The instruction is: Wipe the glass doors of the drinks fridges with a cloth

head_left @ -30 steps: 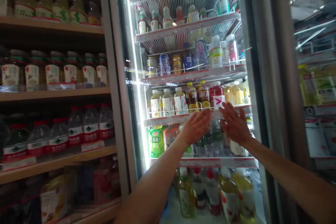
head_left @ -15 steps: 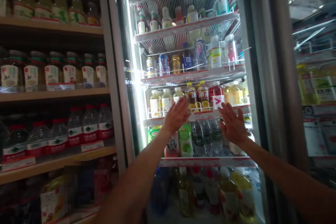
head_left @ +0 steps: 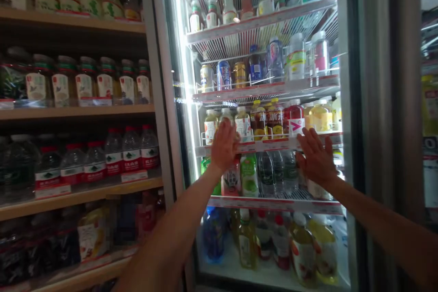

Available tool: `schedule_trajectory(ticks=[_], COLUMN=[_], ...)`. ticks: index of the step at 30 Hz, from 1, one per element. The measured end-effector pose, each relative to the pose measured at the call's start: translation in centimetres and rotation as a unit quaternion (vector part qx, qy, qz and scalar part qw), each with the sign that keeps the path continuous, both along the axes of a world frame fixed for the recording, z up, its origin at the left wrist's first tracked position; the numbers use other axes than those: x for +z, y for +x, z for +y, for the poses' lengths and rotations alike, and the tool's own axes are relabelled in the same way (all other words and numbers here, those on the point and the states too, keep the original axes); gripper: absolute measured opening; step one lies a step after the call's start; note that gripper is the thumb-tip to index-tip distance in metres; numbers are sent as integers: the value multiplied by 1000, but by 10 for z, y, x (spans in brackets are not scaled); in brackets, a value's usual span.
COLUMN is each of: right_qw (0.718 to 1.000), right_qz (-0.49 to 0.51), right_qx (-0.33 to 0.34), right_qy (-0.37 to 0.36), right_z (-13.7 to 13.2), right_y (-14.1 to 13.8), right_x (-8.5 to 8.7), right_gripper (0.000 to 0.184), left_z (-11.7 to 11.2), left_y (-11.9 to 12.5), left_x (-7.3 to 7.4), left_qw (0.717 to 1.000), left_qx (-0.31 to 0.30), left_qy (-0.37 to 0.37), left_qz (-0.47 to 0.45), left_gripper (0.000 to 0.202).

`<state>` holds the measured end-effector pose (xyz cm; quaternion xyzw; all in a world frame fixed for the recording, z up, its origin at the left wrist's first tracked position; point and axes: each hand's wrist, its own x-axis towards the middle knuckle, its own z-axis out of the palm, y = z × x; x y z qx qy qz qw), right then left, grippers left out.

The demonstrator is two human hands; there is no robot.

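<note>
My left hand (head_left: pixel 224 147) is raised in front of a lit drinks fridge, fingers stretched out, holding nothing. Behind it a white-labelled bottle (head_left: pixel 243 125) is partly covered. My right hand (head_left: pixel 316 159) is also open and bare, its fingers spread just below a red drink bottle (head_left: pixel 295 116) with a pink V on its label. Dark iced-tea bottles (head_left: pixel 259 121) with yellow caps stand between the hands. Lower down are a green bottle (head_left: pixel 249 175) and clear bottles (head_left: pixel 266 173). Whether either palm touches glass, I cannot tell.
Wooden shelves (head_left: pixel 82 110) on the left hold rows of jars and red-capped water bottles (head_left: pixel 131 149). A metal fridge frame (head_left: pixel 379 100) rises on the right. Large bottles (head_left: pixel 304 251) fill the fridge bottom; cans (head_left: pixel 223 75) stand on a higher rack.
The view has shifted so the fridge and shelves sit further right and slightly higher. My left hand has moved slightly left across the bottles; both hands remain open.
</note>
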<state>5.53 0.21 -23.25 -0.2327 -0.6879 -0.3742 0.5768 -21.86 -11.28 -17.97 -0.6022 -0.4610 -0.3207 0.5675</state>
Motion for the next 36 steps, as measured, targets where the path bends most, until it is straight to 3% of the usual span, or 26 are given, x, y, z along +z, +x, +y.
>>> schedule_trajectory(ticks=[2,4,7,9,10,12,14,15,18,20,24,26,30,32,34,36], right_qw=[1000,1000,1000,1000,1000,1000,1000,1000,1000,1000,1000,1000,1000,1000,1000,1000], right_qz=[-1,-2,0,4,5,5,1,-1,-3,1,2,-1,0,2,4,2], right_qx=[3,7,12,10,8,5,0,-2,-4,-3,-8,-9,-14,-12,-8,-5], right_qy=[-1,-6,-16,-15,-13,-10,-4,1,1,-1,19,17,9,6,2,-4], right_z=[-1,-1,-2,-2,-2,-1,1,2,2,2,1,1,1,1,0,-1], right_y=[0,0,0,0,0,0,0,0,1,0,0,0,0,0,-1,0], right_x=[0,0,0,0,0,0,0,0,0,0,0,1,0,0,0,1], right_gripper=[67,66,64,63,63,64,64,64,65,65,64,63,63,63,64,63], left_z=[2,4,6,8,9,11,12,11,9,9,11,12,14,17,20,24], left_y=[6,5,-4,-6,-3,3,7,6,1,3,18,17,9,16,29,41], left_x=[-9,-13,-7,-5,-6,-10,-13,-13,-10,-13,-25,-25,-16,-20,-31,-40], left_qw=[986,971,998,993,992,995,980,978,996,993,989,983,994,990,995,975], left_qx=[-34,-51,-39,-31,-32,-48,-61,-60,-35,-28,-51,-56,-48,-43,-52,-64], left_qy=[-70,-99,12,97,107,59,-5,-13,70,112,3,-27,91,117,64,-10], left_qz=[147,212,50,-59,-58,61,188,200,38,-31,136,171,-24,-60,55,215], left_gripper=[43,43,48,51,51,51,50,49,48,46,40,42,51,51,48,43])
